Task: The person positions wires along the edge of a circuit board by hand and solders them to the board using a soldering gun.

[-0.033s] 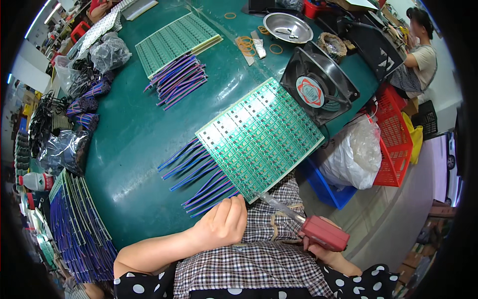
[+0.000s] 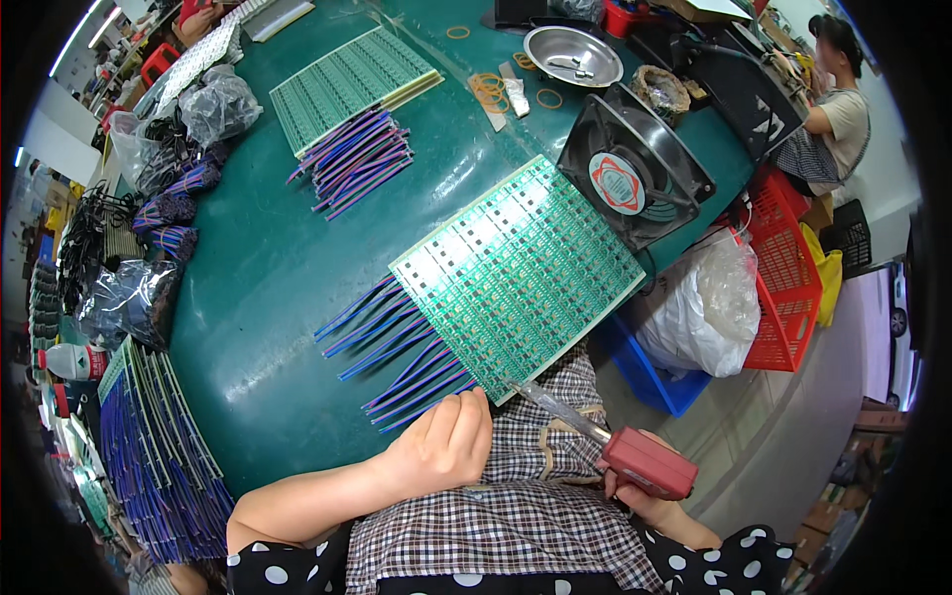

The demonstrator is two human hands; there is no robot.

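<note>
A green circuit board panel [image 2: 526, 273] lies slanted in front of me, with rows of small parts. From its left edge stick out several blue, purple and pink wires [image 2: 382, 322]. My left hand [image 2: 451, 436] is closed at the panel's near corner, beside the nearest wires. What its fingertips pinch is hidden. My right hand [image 2: 640, 496] is wrapped round a red soldering gun [image 2: 650, 464], whose metal shaft points up and left. Its tip is at the panel's near edge, close to my left fingertips; whether they touch, I cannot tell.
A black fan [image 2: 640, 164] stands against the panel's far right side. Beyond lie a metal bowl [image 2: 573, 55], rubber bands [image 2: 488, 91] and stacked panels [image 2: 352, 84] with wires. Wired boards [image 2: 164, 456] hang at left. Crates [image 2: 783, 288] stand at right; a person [image 2: 833, 109] sits behind.
</note>
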